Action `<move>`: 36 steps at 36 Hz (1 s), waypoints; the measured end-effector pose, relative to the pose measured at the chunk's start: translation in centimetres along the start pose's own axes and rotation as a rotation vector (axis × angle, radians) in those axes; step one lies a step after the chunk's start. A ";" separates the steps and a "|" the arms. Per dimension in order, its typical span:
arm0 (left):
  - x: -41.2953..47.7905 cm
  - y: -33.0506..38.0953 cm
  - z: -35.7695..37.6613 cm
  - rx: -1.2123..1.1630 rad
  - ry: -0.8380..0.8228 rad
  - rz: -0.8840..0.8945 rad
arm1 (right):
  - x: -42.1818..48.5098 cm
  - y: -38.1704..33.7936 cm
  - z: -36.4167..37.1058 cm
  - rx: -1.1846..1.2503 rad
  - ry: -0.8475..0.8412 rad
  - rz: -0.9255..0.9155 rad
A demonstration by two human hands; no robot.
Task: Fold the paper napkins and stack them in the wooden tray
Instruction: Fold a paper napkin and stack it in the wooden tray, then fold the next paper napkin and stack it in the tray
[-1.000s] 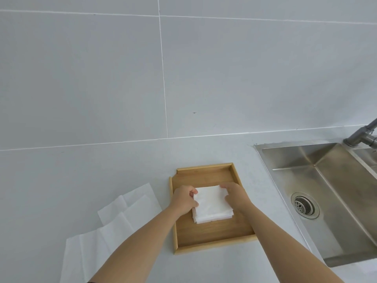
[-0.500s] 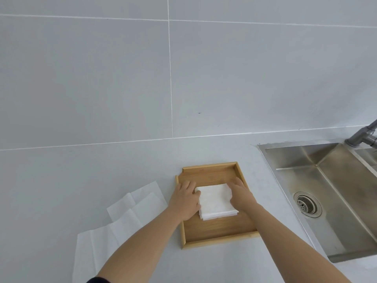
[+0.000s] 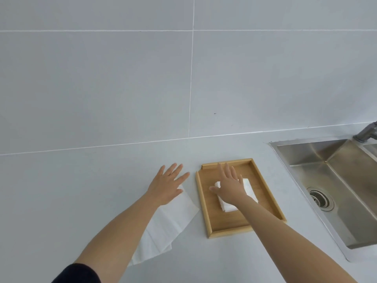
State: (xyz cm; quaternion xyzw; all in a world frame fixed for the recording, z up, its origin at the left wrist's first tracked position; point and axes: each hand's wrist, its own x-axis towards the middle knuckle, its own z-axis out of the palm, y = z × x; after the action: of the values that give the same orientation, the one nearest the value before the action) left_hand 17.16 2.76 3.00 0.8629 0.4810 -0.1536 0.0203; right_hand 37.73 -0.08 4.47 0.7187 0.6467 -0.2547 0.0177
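A wooden tray [image 3: 265, 193] lies on the grey counter left of the sink. A stack of folded white napkins [image 3: 250, 190] rests inside it, partly hidden under my right hand [image 3: 229, 185], which hovers flat over the stack with fingers spread. Left of the tray, unfolded white paper napkins [image 3: 169, 227] lie spread on the counter, partly covered by my left forearm. My left hand [image 3: 168, 183] is over their far edge, palm down, fingers apart, holding nothing.
A stainless steel sink [image 3: 334, 186] with a round drain [image 3: 320, 198] sits to the right of the tray. A metal faucet [image 3: 367, 132] shows at the right edge. A tiled wall stands behind the counter.
Both hands have let go of the folded stack. My left hand has moved left out of the tray to over the unfolded napkins; my right hand has opened above the stack.
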 end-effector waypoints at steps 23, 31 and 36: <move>2.3 -2.1 4.5 -0.114 -0.092 0.179 | -1.1 -7.6 9.5 -0.188 0.045 -0.012; 3.4 -1.7 4.4 -0.074 -0.086 0.224 | -1.0 -8.3 9.5 -0.336 0.000 0.044; 3.3 -1.8 4.1 -0.089 -0.068 0.234 | -1.0 -9.0 9.3 -0.282 -0.002 0.079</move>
State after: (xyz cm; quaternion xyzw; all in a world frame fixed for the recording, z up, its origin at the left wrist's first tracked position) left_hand 16.23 5.70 -1.64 0.9057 0.3825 -0.1577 0.0925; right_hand 26.03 -2.86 -0.48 0.7338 0.6472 -0.1612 0.1295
